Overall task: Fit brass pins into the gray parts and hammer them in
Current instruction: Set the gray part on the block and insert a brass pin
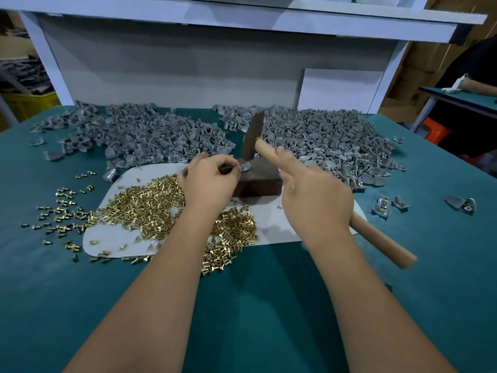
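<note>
Gripping the wooden handle of a hammer (pixel 317 189), the right hand (pixel 314 195) has its fingers curled round the shaft, with the butt end sticking out behind the wrist toward the near right and the dark head (pixel 252 138) lifted and blurred above the block (pixel 255 181). The handle's long axis runs from that near-right butt up and away to the left, so the head hangs almost directly over the far end of the block. There the left hand (pixel 209 176) pinches a gray part (pixel 245 166) with a brass pin in it, fingertips bent round it and holding it down on the block's top face. That hand is much the nearer of the two to the part; the hammer face stands just above and slightly beyond it, so the coming blow would seem to fall close beside those fingertips. The block sits on a pale mat (pixel 271 227) on the green worktop (pixel 255 305). Loose brass pins (pixel 150 203) lie heaped on the mat under and left of the left wrist. Piles of gray parts (pixel 322 135) spread across the far side of the worktop, both left and right of the hammer.
</note>
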Action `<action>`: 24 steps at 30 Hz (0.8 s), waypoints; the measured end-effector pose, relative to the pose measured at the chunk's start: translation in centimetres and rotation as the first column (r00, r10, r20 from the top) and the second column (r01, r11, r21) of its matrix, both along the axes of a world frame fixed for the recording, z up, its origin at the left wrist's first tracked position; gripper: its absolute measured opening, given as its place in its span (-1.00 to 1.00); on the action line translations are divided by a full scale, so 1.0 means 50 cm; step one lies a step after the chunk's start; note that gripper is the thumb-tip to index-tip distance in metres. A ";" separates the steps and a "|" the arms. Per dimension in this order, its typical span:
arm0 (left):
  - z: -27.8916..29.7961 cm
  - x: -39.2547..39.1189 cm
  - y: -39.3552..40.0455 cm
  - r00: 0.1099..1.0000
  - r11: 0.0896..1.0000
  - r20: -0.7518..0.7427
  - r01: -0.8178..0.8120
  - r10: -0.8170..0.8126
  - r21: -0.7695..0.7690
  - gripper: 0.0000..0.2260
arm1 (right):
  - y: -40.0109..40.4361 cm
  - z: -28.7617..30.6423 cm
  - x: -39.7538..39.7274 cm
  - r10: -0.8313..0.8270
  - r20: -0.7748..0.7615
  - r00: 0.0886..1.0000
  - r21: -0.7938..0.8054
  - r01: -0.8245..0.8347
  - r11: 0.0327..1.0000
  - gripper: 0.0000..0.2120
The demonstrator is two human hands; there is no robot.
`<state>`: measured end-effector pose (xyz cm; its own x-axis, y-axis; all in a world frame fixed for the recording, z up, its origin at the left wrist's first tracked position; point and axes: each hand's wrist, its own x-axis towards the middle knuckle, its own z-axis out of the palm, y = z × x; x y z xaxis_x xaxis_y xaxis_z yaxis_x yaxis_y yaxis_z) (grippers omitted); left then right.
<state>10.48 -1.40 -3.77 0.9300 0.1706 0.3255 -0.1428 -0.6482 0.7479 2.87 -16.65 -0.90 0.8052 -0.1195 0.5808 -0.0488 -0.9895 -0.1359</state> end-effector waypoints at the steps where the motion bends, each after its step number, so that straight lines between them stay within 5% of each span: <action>1: 0.000 0.000 0.000 1.000 1.000 -0.003 0.001 -0.001 -0.004 -0.83 | -0.001 0.000 0.002 -0.008 -0.032 0.999 0.006 0.008 1.000 -0.60; 6: -0.003 0.004 -0.001 1.000 1.000 -0.004 0.000 0.000 -0.005 -0.89 | -0.002 0.006 -0.010 -0.016 0.149 0.989 0.096 0.002 0.995 -0.60; 9: 0.000 0.002 0.001 1.000 1.000 -0.028 0.001 -0.002 -0.031 -0.83 | 0.003 -0.001 -0.007 -0.023 -0.019 1.000 -0.005 0.023 1.000 -0.60; 14: 0.003 -0.001 -0.005 0.999 1.000 -0.020 -0.026 0.026 -0.010 -0.80 | 0.008 0.003 -0.011 -0.010 0.127 0.992 0.076 0.000 0.997 -0.62; 18: 0.006 -0.008 -0.005 0.998 0.998 -0.020 -0.055 0.054 -0.029 -0.86 | 0.012 -0.003 -0.011 -0.008 -0.013 1.000 -0.028 0.008 1.000 -0.60; 24: 0.003 -0.007 -0.008 0.997 0.997 -0.013 -0.071 0.072 0.040 -0.90 | 0.005 0.000 -0.015 0.028 0.214 0.976 0.063 -0.043 0.997 -0.60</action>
